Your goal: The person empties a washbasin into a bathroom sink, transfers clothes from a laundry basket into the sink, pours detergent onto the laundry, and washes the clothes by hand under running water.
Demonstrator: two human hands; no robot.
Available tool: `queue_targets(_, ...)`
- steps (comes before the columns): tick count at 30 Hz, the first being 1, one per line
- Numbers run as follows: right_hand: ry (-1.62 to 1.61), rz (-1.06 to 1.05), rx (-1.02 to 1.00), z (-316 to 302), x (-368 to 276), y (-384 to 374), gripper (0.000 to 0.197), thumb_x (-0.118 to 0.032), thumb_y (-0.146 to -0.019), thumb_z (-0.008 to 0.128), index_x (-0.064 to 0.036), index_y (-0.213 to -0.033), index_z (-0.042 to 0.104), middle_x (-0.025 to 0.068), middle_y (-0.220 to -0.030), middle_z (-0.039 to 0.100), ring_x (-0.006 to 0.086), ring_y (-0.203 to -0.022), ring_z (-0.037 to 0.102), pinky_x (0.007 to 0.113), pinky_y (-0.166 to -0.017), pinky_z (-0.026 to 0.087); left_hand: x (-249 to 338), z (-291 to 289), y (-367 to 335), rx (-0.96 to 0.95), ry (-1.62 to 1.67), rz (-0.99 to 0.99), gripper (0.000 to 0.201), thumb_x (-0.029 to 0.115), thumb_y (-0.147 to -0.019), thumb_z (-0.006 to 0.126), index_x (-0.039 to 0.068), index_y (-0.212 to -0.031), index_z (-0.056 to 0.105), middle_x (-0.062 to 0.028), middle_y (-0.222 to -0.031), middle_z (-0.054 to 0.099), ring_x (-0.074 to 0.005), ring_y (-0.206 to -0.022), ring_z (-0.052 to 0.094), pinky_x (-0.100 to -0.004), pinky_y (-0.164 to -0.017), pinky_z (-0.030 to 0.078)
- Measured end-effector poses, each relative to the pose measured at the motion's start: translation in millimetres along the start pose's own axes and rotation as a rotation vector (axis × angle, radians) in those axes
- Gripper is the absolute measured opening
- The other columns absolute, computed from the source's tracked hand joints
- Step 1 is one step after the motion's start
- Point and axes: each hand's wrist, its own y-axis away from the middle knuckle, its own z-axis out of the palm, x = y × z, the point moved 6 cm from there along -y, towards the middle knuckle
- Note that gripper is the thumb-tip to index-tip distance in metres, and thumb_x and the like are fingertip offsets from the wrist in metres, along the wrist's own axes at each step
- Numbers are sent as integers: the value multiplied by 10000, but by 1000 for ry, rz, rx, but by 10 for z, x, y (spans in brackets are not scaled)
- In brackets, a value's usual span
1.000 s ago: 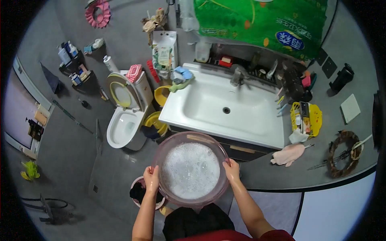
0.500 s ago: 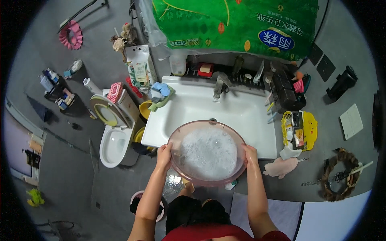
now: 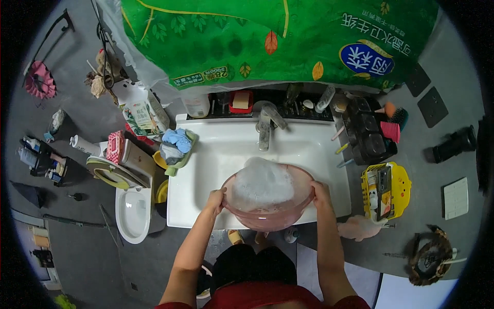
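A translucent pink basin (image 3: 267, 220) is held over the front part of the white sink (image 3: 218, 139), tipped with its far rim lower. White suds (image 3: 262, 183) fill it and bulge over that far rim into the sink. My left hand (image 3: 216, 200) is closed around the basin's left rim. On the opposite side, my right hand (image 3: 321, 194) grips the right rim. Beyond the basin stands the metal faucet (image 3: 264, 129). The drain is hidden behind the suds and basin.
Blue and grey cloths (image 3: 176, 143) lie on the sink's left corner. A yellow basket (image 3: 399, 190) and a dark organizer (image 3: 363, 129) stand on the right. A large green package (image 3: 288, 41) overhangs the back shelf. The toilet (image 3: 135, 213) is at left.
The basin has moved forward over the sink and tipped away from me. Its suds have slid toward the far rim and bulge over it. Both hands keep hold.
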Motion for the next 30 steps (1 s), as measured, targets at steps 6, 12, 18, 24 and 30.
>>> queue_targets(6,132,-88,-28,105,-416,-108,193,-160,-764,558,-32,-627,511,19,-538,453,105,-429,408,248,-367,270,-176,327,-376,-22,-283,-17,215,142,-763,530,-59,-686,545,-80,-527,489,-177,-387,439,-304,-345,338)
queue_targets(12,-3,-155,-213,398,-890,33,85,-138,-786,585,-61,-793,551,-9,-629,493,85,-519,460,217,-450,358,-542,780,-714,-229,-603,-115,173,154,-778,524,3,-697,553,-45,-556,477,-141,-399,399,-297,-355,301)
queue_targets(18,-140,-114,-377,846,-1195,261,189,-21,-792,552,-35,-979,537,67,-859,598,176,-764,600,271,-629,480,-1462,877,-1127,-693,-497,-291,159,160,-773,555,40,-851,622,-8,-610,530,-86,-443,437,-224,-385,343)
queue_targets(24,-218,-167,-558,876,-1353,293,170,29,-793,508,31,-963,508,137,-933,561,290,-922,573,367,-836,470,-1455,1221,-906,-900,-309,-452,129,151,-774,539,50,-832,594,-1,-565,489,-88,-373,398,-209,-321,310)
queue_targets(30,-272,-191,-682,1020,-1337,343,195,20,-802,500,47,-994,489,163,-965,538,333,-957,546,403,-876,436,-1340,1191,-773,-842,-393,-454,176,112,-760,543,1,-888,588,-37,-615,527,-113,-389,430,-228,-329,326)
